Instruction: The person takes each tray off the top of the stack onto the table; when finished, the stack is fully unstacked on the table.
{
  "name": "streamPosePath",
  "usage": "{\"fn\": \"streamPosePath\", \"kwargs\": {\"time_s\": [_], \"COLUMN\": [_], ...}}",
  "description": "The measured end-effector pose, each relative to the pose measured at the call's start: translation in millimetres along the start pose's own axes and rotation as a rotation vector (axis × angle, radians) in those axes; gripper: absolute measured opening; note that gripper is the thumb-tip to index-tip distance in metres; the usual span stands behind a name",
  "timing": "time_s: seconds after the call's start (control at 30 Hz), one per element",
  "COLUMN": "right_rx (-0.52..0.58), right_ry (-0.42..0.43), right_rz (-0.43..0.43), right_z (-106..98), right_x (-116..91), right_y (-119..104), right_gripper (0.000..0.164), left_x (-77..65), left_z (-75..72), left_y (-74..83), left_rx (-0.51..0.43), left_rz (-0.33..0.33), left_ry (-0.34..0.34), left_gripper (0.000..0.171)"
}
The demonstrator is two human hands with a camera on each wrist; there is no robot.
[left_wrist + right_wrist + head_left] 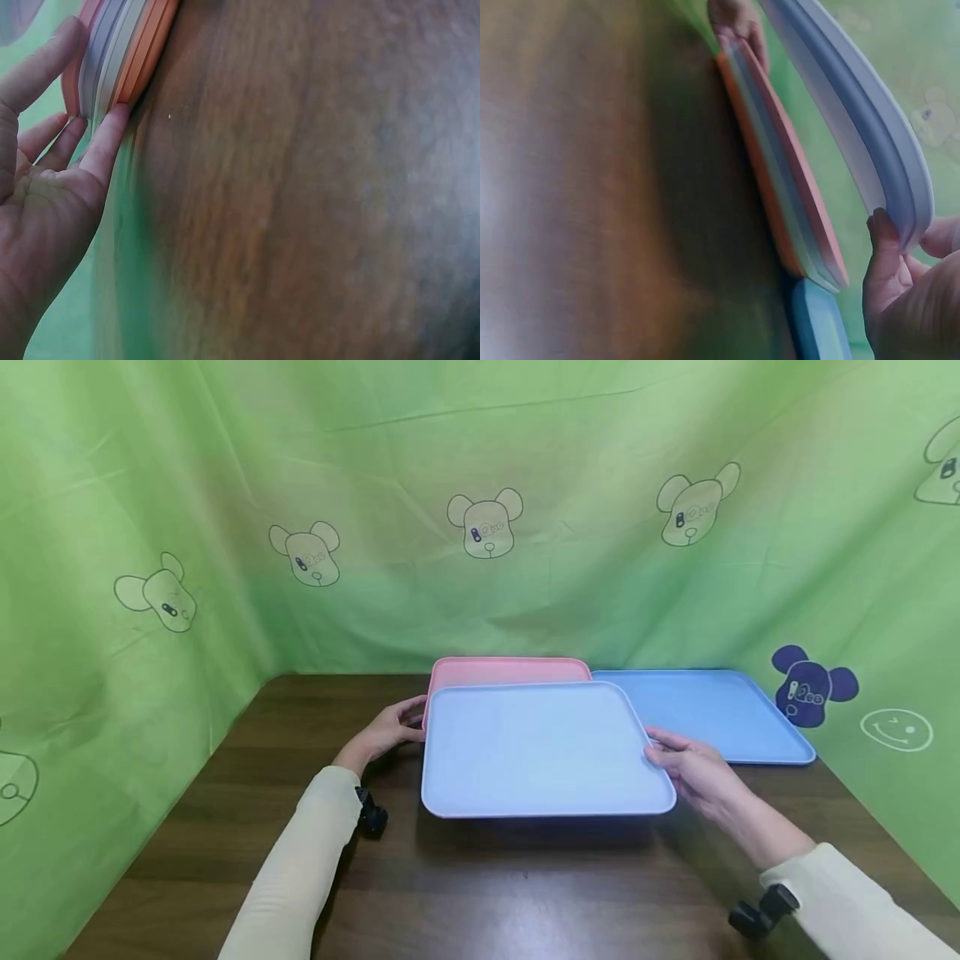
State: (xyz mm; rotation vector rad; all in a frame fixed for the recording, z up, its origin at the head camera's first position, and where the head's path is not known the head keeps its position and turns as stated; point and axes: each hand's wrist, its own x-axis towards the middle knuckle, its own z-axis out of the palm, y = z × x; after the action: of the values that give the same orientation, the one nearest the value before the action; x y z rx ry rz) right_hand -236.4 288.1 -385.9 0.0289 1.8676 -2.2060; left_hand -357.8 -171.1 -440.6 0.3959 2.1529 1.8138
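Observation:
My right hand (693, 768) pinches the right edge of a pale blue tray (540, 752), thumb on one side of the rim and fingers on the other. In the right wrist view this lifted tray stands apart from a stack of trays (780, 165). Pink is the stack's top tray (510, 670), with greyish, pale green and orange ones beneath. At the stack's left side is my left hand (390, 727). Its fairly straight fingers (105, 146) touch the tray edges in the left wrist view, with the thumb near the pink rim. The held tray hides most of the stack from the head view.
A brighter blue tray (705, 714) lies on the wooden table (480, 893) at the back right, beside the stack. Green cloth (390, 460) with printed bear heads hangs behind and along both sides of the table.

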Motion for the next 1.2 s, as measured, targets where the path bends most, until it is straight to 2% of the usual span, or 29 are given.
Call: {"fn": "streamPosePath", "kwargs": {"time_s": [0.17,0.27,0.7,0.97,1.2], "right_rx": [-0.081,-0.096,-0.093,-0.101,-0.131], "right_ry": [0.02,0.034,0.091,0.135,0.168], "right_rz": [0.05,0.079,0.132,0.168,0.177], "right_z": [5,9,26,33,38], "right_x": [-20,-30,-61,-71,-72], "right_y": [7,14,45,57,62], "right_gripper": [0.068,0.075,0.073,0.071,0.07], "left_x": [-2.3,-2.1,-3.6,-5.5,-4.5], "left_z": [-0.2,-0.7,3.8,6.1,6.4], "left_y": [1.5,1.3,4.7,7.9,6.0], "left_rx": [0.038,0.055,0.075,0.09,0.096], "left_rz": [-0.002,0.0,-0.001,-0.032,-0.026], "left_ry": [0.009,0.011,-0.002,0.018,0.024], "left_gripper": [0.076,0.076,0.076,0.078,0.078]}}
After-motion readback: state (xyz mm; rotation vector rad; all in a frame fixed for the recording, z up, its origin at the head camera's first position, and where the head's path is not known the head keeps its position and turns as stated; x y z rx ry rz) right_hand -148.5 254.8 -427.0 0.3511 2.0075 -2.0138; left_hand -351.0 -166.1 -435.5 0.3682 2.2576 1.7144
